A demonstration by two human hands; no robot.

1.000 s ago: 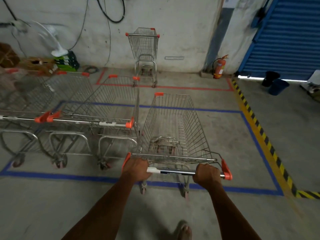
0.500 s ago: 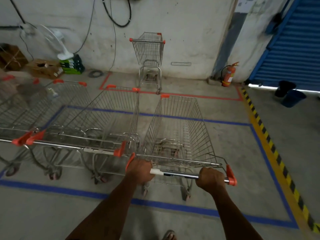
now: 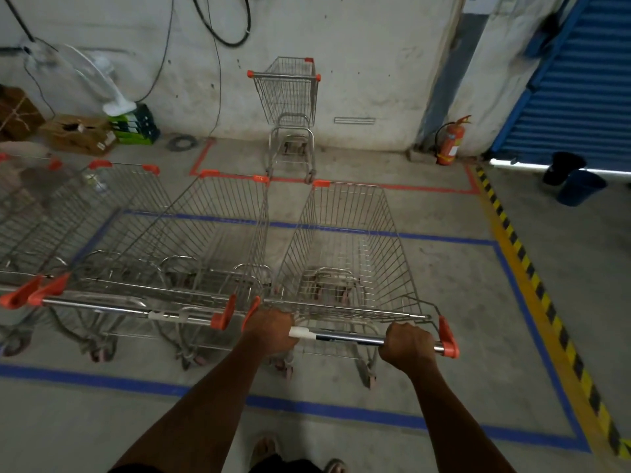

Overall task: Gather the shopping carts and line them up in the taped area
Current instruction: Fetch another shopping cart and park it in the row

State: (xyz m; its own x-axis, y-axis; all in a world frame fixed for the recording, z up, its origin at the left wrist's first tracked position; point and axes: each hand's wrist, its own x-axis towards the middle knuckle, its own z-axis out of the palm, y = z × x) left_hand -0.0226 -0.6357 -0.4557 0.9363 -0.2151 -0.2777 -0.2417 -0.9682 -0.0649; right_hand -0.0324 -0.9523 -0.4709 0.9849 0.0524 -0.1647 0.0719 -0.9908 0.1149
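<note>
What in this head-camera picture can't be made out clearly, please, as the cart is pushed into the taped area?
- Leftmost cart, head view: cut off by the left edge and blurred, so how many carts stand in the row is unclear.
- Pushed cart: its front wheels are hidden behind its basket.
- Handle under left hand and right hand: covered by each grip.
- Fire extinguisher label: too small to read.

The leftmost cart is cut off by the frame's edge (and blurred too).
</note>
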